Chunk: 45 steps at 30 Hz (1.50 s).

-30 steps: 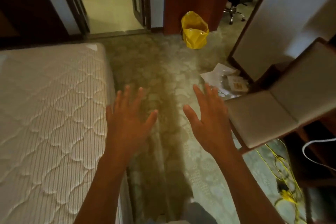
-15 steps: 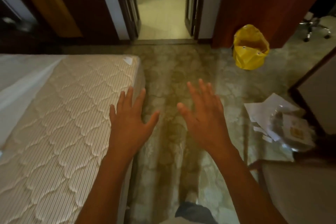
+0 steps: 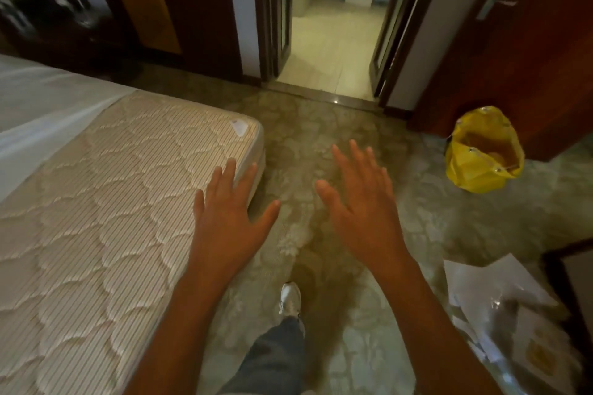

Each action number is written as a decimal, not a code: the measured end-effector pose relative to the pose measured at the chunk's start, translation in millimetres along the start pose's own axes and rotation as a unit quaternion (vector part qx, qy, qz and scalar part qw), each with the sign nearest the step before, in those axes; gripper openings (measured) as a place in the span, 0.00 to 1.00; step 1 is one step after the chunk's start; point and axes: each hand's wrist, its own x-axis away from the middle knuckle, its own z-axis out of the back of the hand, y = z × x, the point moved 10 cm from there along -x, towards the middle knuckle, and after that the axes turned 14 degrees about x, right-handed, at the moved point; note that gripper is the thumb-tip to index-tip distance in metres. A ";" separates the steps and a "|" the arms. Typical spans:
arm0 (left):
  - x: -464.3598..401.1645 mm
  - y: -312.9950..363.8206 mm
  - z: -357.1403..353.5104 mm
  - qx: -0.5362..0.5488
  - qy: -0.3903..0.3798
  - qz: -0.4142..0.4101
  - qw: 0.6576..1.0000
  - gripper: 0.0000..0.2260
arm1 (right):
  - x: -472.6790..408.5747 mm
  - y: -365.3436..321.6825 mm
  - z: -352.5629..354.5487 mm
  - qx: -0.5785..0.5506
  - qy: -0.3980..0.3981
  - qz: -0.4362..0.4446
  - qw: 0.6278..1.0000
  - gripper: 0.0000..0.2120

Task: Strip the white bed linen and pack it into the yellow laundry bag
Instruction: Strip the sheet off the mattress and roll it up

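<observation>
Linen (image 3: 41,112), white, covers only the far left part of the mattress (image 3: 106,202); the near quilted surface is bare. Left hand (image 3: 226,218) is held flat over the mattress corner, fingers straight and spread, holding nothing. Right hand (image 3: 359,205) is held flat above the carpet (image 3: 321,125), fingers spread, holding nothing. Bag (image 3: 483,151), yellow, stands open-mouthed on the floor at the right, against a wooden door (image 3: 529,42), well apart from both hands.

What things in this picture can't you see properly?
1. White bed sheet, head view: cut off by the left edge.
2. Inside of the yellow laundry bag: its own rim hides the bottom.
3. Clear plastic wrapper on white papers: blurred, print unreadable.
</observation>
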 end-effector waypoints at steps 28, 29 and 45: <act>-615.7 103.7 -114.9 -0.093 0.033 -0.024 0.995 0.40 | -610.2 175.6 -36.0 0.002 0.005 0.056 0.998 0.36; -637.5 107.4 -114.1 -0.110 0.038 -0.017 0.993 0.40 | -635.3 177.8 -36.9 0.002 0.000 0.069 0.998 0.36; -874.1 74.5 -88.1 -0.176 0.126 0.119 0.969 0.39 | -945.4 92.3 -104.4 0.030 -0.082 0.318 0.944 0.35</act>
